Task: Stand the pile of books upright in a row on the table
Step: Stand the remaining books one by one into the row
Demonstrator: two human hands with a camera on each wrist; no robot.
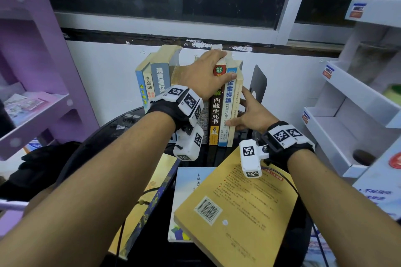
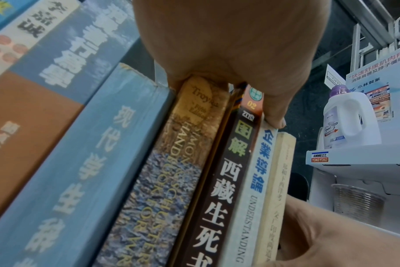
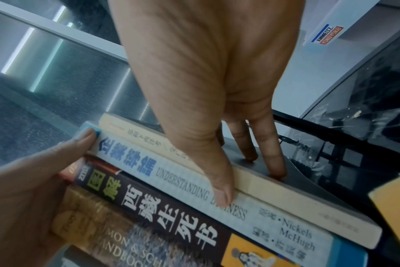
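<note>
A row of upright books (image 1: pixel 156 80) stands at the back of the black table (image 1: pixel 104 132), against the wall. My left hand (image 1: pixel 213 60) grips the tops of the middle books, its thumb on the blue-and-white spine (image 2: pixel 260 162) beside the dark brown book (image 1: pixel 216 112). My right hand (image 1: pixel 249 110) presses flat against the outer cover of the cream book (image 1: pixel 236 104) at the row's right end, its thumb lying across the spines (image 3: pixel 221 195). Near me lie flat a yellow book (image 1: pixel 236 212), a pale blue book (image 1: pixel 191 191) and a book with a dark blue spine (image 1: pixel 152 206).
A black metal bookend (image 1: pixel 258 82) stands just right of the row. A purple shelf unit (image 1: pixel 32 71) is on the left, and white display shelves (image 1: pixel 347 104) holding a detergent bottle (image 2: pixel 349 122) are on the right. A black cable (image 1: pixel 301 199) crosses the flat pile.
</note>
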